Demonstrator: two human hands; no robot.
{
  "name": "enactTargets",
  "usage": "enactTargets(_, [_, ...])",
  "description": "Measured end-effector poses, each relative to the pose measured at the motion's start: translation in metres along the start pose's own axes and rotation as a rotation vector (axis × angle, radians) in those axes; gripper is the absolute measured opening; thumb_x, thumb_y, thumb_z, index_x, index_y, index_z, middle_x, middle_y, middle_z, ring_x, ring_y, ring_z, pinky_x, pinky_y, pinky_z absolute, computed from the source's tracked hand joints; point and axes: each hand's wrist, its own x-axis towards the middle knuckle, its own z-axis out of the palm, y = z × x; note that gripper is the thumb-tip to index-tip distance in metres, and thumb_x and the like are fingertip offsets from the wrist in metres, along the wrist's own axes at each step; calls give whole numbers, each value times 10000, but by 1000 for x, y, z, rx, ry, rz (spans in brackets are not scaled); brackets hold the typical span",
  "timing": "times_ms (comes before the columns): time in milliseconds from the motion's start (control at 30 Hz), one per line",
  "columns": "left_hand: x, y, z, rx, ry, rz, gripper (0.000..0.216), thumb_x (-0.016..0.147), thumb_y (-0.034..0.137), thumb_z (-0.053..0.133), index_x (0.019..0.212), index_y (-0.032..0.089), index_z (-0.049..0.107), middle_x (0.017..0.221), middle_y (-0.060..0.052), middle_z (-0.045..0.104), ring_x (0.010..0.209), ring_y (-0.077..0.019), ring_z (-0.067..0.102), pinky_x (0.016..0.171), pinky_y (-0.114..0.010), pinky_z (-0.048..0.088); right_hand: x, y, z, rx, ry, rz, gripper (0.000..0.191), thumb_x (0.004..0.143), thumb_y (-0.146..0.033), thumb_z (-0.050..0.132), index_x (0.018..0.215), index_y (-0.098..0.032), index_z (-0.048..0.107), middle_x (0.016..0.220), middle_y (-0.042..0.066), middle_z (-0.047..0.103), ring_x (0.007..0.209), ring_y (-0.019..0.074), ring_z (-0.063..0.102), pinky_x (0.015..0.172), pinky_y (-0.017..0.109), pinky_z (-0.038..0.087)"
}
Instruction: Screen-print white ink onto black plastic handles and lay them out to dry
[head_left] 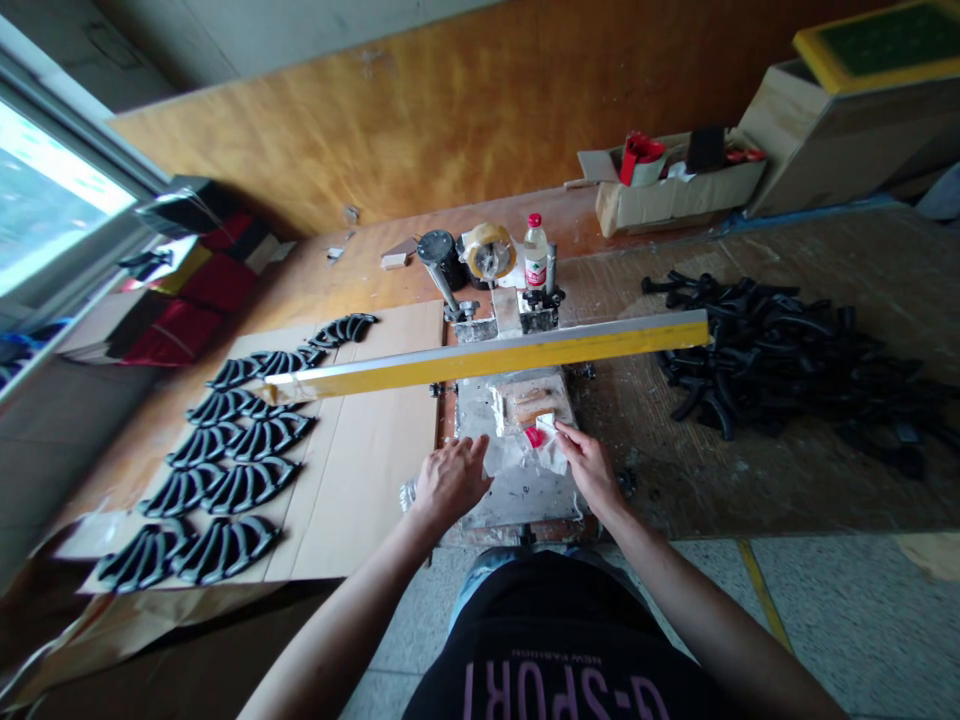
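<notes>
My right hand (589,465) pinches a crumpled white cloth (553,455) with a red patch, over the front of a worn, whitish work plate (495,505). My left hand (452,480) hovers at the plate's left side, its thumb and fingers apart and nothing seen in it. Between the hands and just beyond, a small tan block (532,402) sits on the plate. Above the plate's far part stretches a long yellow bar (517,357) with a silvery top edge. Behind it are metal clamps (541,310).
Rows of curved black handles (247,430) lie on a cardboard sheet (367,440) at left. A heap of similar black parts (780,360) covers the right. At the back stand a red-capped bottle (535,250), a tape roll (491,252), a dark can (441,255) and a cardboard box (679,195).
</notes>
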Motion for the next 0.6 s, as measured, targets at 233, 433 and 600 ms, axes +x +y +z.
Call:
enactTargets(233, [-3, -9, 5, -57, -25, 45, 495, 790, 369, 643, 1264, 271, 538, 1107, -96, 668, 1089, -289, 612, 833, -371, 490, 6, -1, 7, 150, 40, 61, 533, 765, -533, 681, 1182, -202, 700, 1248, 83, 665, 1163, 286, 618, 986, 406, 489])
enactTargets(433, [3, -41, 26, -300, 48, -60, 618, 707, 444, 719, 1271, 256, 550, 1134, -87, 693, 1057, -305, 649, 835, -379, 511, 2, -14, 23, 402, 13, 226, 523, 661, -510, 782, 1078, -198, 734, 1083, 85, 738, 940, 257, 697, 747, 329, 555])
enactTargets(600, [13, -95, 46, -913, 77, -132, 541, 753, 477, 663, 1230, 236, 578, 1087, -54, 727, 983, -249, 688, 811, -351, 554, 2, -24, 31, 568, 30, 257, 379, 597, -428, 844, 916, -242, 762, 993, 55, 754, 928, 228, 700, 772, 314, 554])
